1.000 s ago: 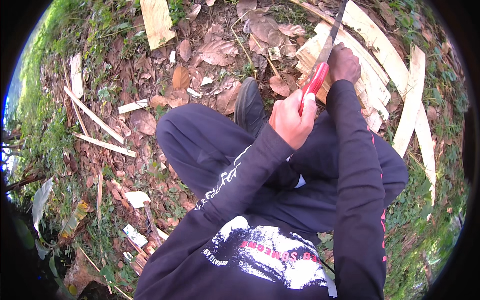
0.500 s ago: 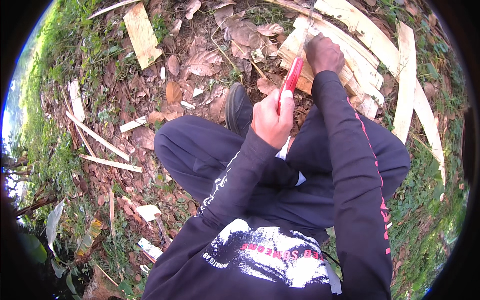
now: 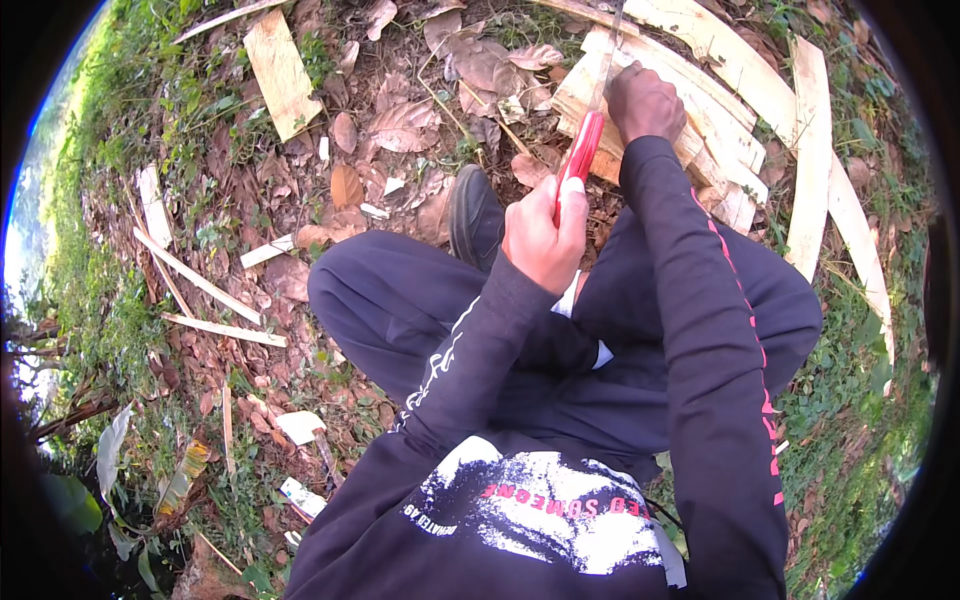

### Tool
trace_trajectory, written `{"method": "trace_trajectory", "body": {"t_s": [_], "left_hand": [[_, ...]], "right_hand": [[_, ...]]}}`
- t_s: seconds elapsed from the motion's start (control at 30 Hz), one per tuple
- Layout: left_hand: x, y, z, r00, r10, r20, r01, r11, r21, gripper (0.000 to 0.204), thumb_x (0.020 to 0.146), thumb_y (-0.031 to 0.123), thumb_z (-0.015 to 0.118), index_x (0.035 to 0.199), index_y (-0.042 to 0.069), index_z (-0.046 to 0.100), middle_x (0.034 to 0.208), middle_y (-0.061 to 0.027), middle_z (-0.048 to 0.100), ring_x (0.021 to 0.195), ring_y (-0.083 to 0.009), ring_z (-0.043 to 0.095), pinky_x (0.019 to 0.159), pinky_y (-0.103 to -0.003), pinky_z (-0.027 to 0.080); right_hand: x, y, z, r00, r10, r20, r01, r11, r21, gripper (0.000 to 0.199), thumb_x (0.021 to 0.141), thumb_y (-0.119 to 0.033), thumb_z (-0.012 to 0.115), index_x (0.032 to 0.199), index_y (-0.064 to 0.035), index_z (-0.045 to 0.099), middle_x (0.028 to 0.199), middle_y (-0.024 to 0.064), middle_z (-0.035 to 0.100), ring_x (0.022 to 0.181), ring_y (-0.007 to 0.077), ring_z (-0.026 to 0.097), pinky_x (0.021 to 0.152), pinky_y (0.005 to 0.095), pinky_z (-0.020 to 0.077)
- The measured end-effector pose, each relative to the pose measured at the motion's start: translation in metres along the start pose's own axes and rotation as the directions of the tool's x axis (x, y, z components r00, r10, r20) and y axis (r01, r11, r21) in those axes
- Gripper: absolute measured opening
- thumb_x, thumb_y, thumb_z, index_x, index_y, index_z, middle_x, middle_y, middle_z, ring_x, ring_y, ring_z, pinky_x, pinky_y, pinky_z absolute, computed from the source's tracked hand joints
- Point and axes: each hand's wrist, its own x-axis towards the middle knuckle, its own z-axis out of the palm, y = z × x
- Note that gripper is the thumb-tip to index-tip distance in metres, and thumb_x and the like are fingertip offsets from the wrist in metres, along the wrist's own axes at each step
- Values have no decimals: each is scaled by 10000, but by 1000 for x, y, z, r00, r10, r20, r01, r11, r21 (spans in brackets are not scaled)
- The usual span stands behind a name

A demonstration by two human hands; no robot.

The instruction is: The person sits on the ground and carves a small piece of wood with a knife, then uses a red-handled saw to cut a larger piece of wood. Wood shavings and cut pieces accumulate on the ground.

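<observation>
While the red-handled knife [image 3: 581, 148] reaches over the left part of the stack of pale wooden slats [image 3: 718, 125], its long blade points more nearly straight away from the body than a second earlier, and shows a thinner profile. The head view shifts too, so some of that difference may be the camera's; over the last half second almost nothing moves. I judge the work to be at a brief hold, with no slat visibly parted from the rest.

The knife's handle is bright red with a pale sheen, and its narrow grey blade runs up past the top edge, tip out of view. Below it the slats are creamy yellow and lie fanned over one another, ends uneven. Whether the edge bites into wood is too small to tell.

The left hand [image 3: 542, 238] is closed round the handle, thumb laid along it. The right hand [image 3: 648, 104] rests on the slats just beside the blade, fingers curled under; what they grip, if anything, I cannot tell.

Farther out, longer boards [image 3: 810, 160] lie crossed at the right, a flat board [image 3: 283, 75] lies at upper left, and dry leaves [image 3: 405, 125] cover the soil.
</observation>
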Motion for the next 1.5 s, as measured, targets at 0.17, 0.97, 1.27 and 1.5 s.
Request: {"method": "trace_trajectory", "body": {"t_s": [0.17, 0.97, 1.27, 1.5], "left_hand": [[-56, -12, -31, 992, -111, 65, 114, 992, -58, 344, 1037, 228, 499, 765, 18, 512, 625, 29, 462, 574, -43, 400, 521, -251, 347], [7, 11, -4, 999, 45, -9, -44, 996, 82, 290, 979, 182, 544, 773, -22, 542, 606, -229, 523, 563, -421, 566, 532, -451, 416], [-68, 3, -43, 990, -123, 70, 126, 991, -49, 338, 1028, 193, 493, 746, 9, 522, 600, 9, 477, 546, -61, 413, 519, -260, 354], [-7, -3, -13, 1000, -18, 12, 18, 1000, -6, 331, 1004, 194, 526, 749, -17, 511, 570, -182, 487, 500, -351, 504, 522, -427, 392]], "right_hand": [[-1, 5, 7, 999, -25, -31, 25, 1000, -8, 530, 983, -323, 367, 879, 12, 765, 879, 280, 711, 835, 432, 704, 844, 484, 521], [-1, -4, 0, 999, 53, 0, -53, 997, -49, 514, 989, -346, 412, 869, 9, 765, 905, 266, 717, 860, 420, 710, 832, 474, 538], [0, 2, 1, 1000, 11, 25, -11, 1000, -20, 523, 989, -333, 378, 894, 11, 761, 916, 278, 710, 874, 431, 699, 863, 488, 516], [1, 0, -1, 999, 25, 45, -26, 999, 19, 539, 977, -371, 379, 920, 9, 757, 950, 301, 697, 920, 463, 685, 887, 499, 516]]}}
